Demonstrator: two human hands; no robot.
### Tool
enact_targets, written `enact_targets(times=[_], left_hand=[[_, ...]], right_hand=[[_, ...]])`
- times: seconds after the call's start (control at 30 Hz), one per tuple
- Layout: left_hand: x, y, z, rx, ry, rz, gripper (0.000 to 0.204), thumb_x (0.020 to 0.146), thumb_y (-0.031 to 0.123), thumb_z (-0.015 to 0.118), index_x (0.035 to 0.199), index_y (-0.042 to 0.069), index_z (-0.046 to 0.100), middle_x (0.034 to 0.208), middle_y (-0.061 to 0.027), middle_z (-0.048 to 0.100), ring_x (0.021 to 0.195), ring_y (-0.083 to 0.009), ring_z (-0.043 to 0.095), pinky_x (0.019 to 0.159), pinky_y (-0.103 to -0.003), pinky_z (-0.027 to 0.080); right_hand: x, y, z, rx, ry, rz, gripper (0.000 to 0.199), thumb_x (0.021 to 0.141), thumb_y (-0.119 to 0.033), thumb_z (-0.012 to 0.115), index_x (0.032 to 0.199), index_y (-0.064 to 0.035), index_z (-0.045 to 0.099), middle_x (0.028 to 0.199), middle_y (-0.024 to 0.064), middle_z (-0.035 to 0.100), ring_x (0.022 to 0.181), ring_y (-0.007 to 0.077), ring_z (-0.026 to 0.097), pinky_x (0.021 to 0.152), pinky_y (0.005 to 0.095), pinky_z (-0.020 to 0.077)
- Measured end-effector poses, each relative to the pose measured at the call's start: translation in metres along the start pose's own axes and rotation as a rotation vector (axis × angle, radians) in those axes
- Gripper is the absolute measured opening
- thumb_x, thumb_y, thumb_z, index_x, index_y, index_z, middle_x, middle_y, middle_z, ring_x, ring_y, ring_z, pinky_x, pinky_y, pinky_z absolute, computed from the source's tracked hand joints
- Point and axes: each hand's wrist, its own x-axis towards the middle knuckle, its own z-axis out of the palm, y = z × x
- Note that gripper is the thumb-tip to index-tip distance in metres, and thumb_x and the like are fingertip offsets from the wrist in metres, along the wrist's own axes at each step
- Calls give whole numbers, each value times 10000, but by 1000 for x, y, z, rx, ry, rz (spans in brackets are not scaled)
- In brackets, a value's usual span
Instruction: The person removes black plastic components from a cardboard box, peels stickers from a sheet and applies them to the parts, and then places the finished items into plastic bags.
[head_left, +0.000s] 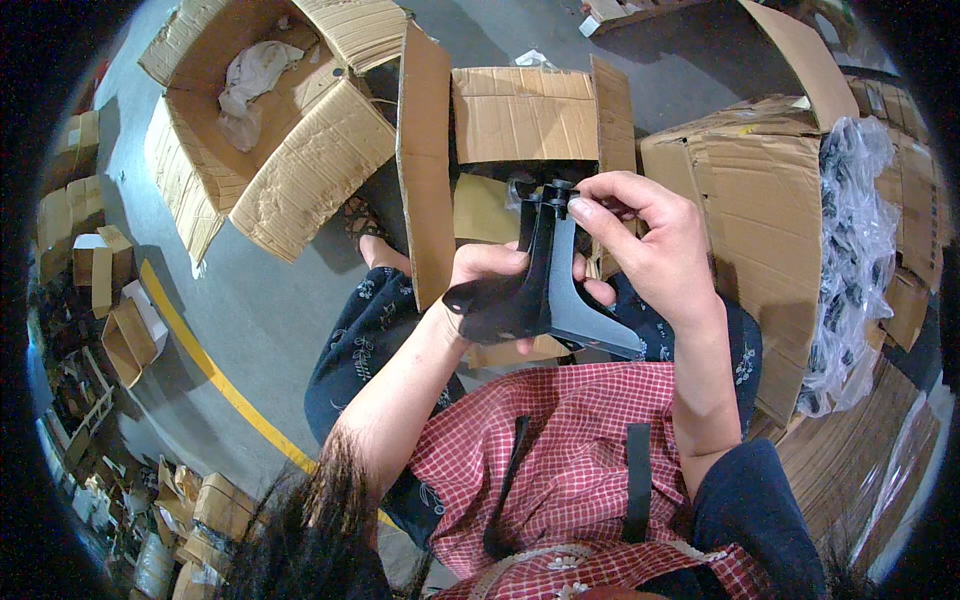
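Above my lap, my left hand (484, 268) is wrapped round a black bracket-like part (535, 285) with a narrow upper end and two flared lower ends. One face of it catches the light and looks grey. At its upper end sits a small round black knob or bolt head (562, 187). My right hand (655, 235) has its thumb and forefinger closed at this small piece. Whether the fingertips turn it or only press on it cannot be told. Behind the hands stands an open cardboard box (524, 115), its inside mostly hidden by hands and part.
To the right, a carton (755, 180) stands beside clear plastic bags (850, 260) with dark parts in them. A large open carton (315, 165) at the left holds crumpled white plastic (258, 85). A yellow line (215, 370) crosses the grey floor; small boxes (130, 335) lie beyond it.
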Motion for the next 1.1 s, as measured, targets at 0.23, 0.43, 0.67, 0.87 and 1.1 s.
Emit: enact_targets(times=[0.23, 0.43, 0.67, 0.87, 1.1], left_hand=[[3, 1, -12, -101, -97, 10, 659, 890, 369, 560, 1341, -88, 414, 1355, -412, 441, 1107, -450, 637, 609, -405, 660], [2, 8, -3, 3, -44, -12, 626, 868, 346, 578, 1311, -80, 460, 1329, -408, 470, 1081, -432, 655, 592, -400, 659], [5, 1, 18, 239, 187, 56, 646, 721, 288, 618, 1273, -34, 523, 1230, -357, 593, 1093, -468, 639, 918, -506, 571], [2, 3, 27, 282, 218, 13, 649, 708, 298, 623, 1261, -34, 542, 1214, -348, 611, 1112, -439, 638, 1017, -512, 494], [4, 7, 4, -70, 12, -29, 556, 892, 295, 579, 1285, -87, 482, 1247, -401, 547, 968, -423, 696, 633, -418, 655]], right_hand=[[2, 6, 6, 0, 55, -47, 194, 906, -130, 698, 1051, -1, 699, 923, 53, 702, 834, 112, 644, 770, 269, 527], [3, 7, 3, 42, 19, -3, 174, 923, -134, 678, 1038, -5, 699, 895, 35, 688, 819, 101, 633, 758, 263, 519], [0, 1, -11, 61, -54, 4, 161, 902, -154, 686, 966, -7, 693, 819, 50, 688, 735, 100, 624, 649, 260, 496], [-2, -5, -14, -26, -73, -93, 144, 883, -151, 689, 931, -16, 687, 844, 82, 694, 768, 165, 663, 683, 291, 512], [2, -2, -8, -157, -14, -108, 158, 877, -171, 678, 893, -14, 678, 814, 122, 673, 744, 256, 666, 671, 350, 515]])
